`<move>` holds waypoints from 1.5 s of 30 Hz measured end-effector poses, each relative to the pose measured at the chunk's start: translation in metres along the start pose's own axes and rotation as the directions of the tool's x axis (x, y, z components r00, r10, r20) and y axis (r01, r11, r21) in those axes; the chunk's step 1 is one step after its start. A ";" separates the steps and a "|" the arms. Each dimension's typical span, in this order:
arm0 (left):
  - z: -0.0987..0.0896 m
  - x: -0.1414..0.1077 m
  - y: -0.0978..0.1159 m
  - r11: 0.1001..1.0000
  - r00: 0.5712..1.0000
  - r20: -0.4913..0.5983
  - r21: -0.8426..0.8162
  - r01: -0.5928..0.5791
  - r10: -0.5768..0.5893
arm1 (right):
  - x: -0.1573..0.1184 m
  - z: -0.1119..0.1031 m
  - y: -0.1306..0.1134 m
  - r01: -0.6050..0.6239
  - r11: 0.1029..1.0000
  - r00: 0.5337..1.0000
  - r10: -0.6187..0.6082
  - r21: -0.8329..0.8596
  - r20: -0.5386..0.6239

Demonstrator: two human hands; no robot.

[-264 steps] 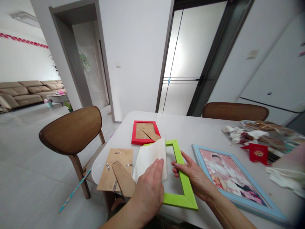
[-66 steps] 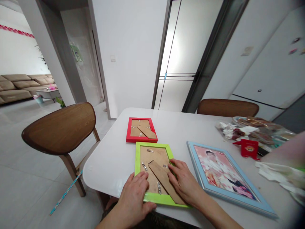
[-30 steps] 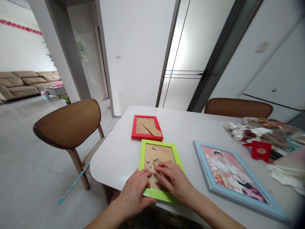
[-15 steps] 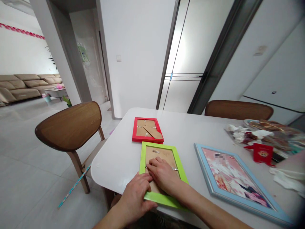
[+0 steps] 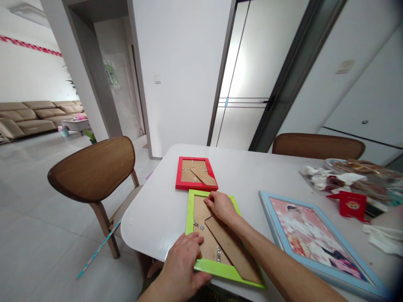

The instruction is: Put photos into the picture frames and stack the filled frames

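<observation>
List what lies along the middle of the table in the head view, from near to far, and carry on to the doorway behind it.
Green picture frame → red picture frame → glass door

Frame (image 5: 189, 214) under left grip (image 5: 182, 262): smooth, glossy lime-green finish
Backing (image 5: 200, 209) under right grip (image 5: 222, 207): matt brown fibreboard
Clips (image 5: 198, 226) beside left grip: shiny metal
Bench (image 5: 151, 222) beyond left grip: smooth, glossy white
</observation>
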State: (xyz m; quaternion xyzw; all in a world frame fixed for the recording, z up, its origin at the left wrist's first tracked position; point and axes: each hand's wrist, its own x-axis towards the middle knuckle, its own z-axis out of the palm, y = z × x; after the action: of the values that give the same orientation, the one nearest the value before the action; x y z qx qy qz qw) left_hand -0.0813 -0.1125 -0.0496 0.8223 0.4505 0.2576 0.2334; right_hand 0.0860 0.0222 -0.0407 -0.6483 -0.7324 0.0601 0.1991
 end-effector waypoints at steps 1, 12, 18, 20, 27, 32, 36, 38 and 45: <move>0.000 0.000 0.000 1.000 1.000 0.000 0.002 0.000 0.000 | -0.001 0.000 0.000 -0.010 1.000 1.000 0.010 0.001 -0.001; -0.001 0.002 0.012 0.991 0.996 0.083 0.131 0.022 -0.033 | 0.007 -0.004 0.006 -0.087 0.963 0.991 0.110 0.255 -0.076; 0.003 0.011 0.030 0.986 0.977 0.207 0.147 -0.079 0.048 | -0.032 -0.038 0.047 -0.109 0.853 0.978 0.185 0.510 -0.101; -0.004 0.013 0.037 0.991 0.979 0.197 0.102 -0.081 0.060 | -0.058 -0.046 0.057 -0.169 0.772 0.944 0.306 0.613 -0.125; -0.004 0.031 0.082 0.852 0.974 -0.227 -0.508 -0.127 0.009 | -0.135 -0.044 -0.004 -0.368 -0.126 0.925 0.049 0.921 0.376; 0.003 0.063 0.120 0.487 0.964 -0.231 -0.862 -0.141 -0.130 | -0.129 -0.065 -0.004 -0.131 -0.302 0.946 0.248 0.944 0.210; 0.008 0.094 0.130 0.382 0.987 -0.130 -0.920 -0.083 -0.099 | -0.122 -0.113 0.081 -0.229 -0.015 0.876 0.434 0.973 0.212; 0.028 0.106 0.130 0.354 0.998 -0.021 -0.935 0.003 -0.064 | -0.124 -0.134 0.130 -0.333 0.129 0.799 0.565 0.934 0.206; 0.113 0.120 0.121 0.772 0.997 0.042 -0.631 0.080 -0.068 | -0.137 -0.136 0.227 -0.554 0.557 0.765 0.634 0.619 0.114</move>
State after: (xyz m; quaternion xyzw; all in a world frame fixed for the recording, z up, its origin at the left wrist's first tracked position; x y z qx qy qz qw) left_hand 0.1209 -0.0845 -0.0351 0.6803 0.3680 0.3774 0.5093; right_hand 0.3570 -0.0998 -0.0243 -0.7563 -0.3938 0.3206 0.4125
